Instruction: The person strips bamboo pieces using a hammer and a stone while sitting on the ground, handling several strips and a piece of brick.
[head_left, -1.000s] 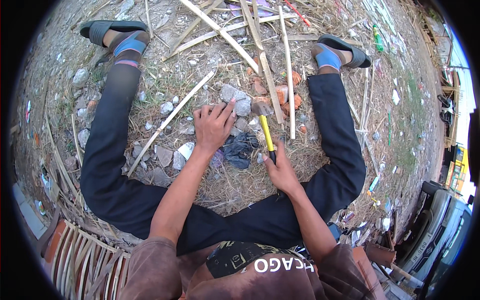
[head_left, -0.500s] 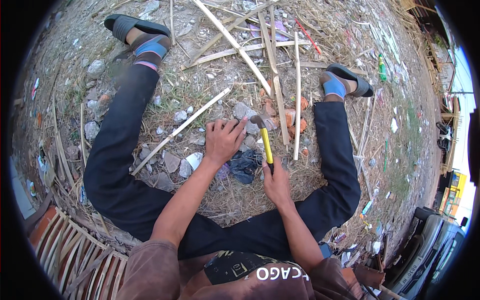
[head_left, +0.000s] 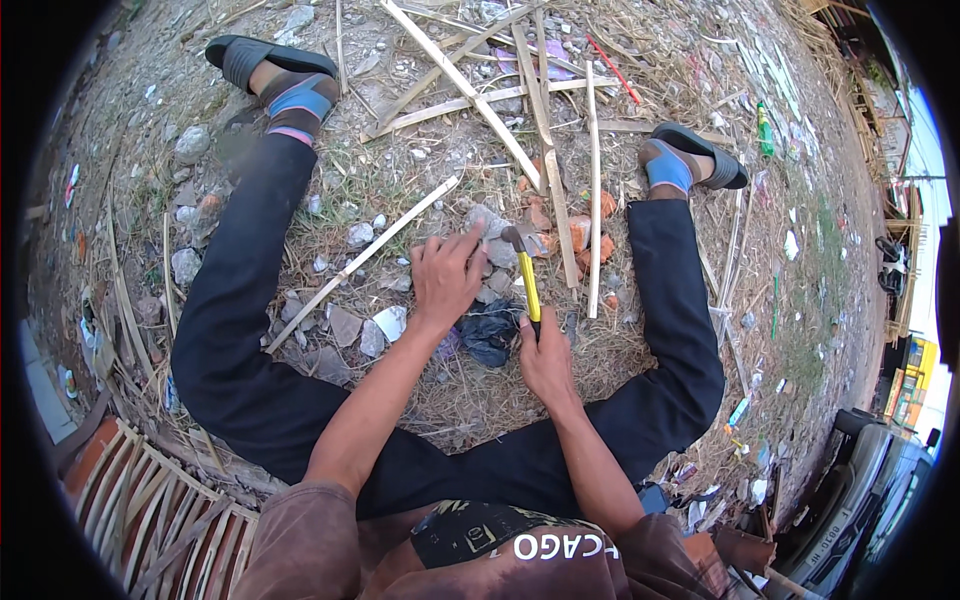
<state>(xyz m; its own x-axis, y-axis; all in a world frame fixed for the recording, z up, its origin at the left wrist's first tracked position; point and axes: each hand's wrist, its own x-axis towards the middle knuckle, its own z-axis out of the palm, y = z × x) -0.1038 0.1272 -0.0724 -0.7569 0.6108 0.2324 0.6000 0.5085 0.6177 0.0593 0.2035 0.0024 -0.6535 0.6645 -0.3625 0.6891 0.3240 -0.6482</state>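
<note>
My right hand [head_left: 547,362] is wrapped round the black grip of a claw hammer [head_left: 529,275] with a yellow handle. The hammer's dark head points away from me, just right of a grey stone [head_left: 487,222]. Beside that stone, my left hand [head_left: 447,280] is palm down with bent fingers, its forefinger reaching to the stone's surface. Whatever those fingertips pinch is too small or hidden to make out. Between my wrists lies a crumpled black plastic bag [head_left: 488,333].
Thin wooden strips [head_left: 594,190] lie across the ground ahead, and another strip [head_left: 365,262] slants left of my hand. Orange brick pieces [head_left: 580,233] sit right of the hammer. My outstretched legs flank the work. A slatted wooden piece [head_left: 165,500] is at lower left; a parked vehicle [head_left: 850,510] stands at right.
The hammer and my right hand have shifted slightly left and toward me. My left forefinger has moved a little against the stone; the left hand otherwise stays in place.
</note>
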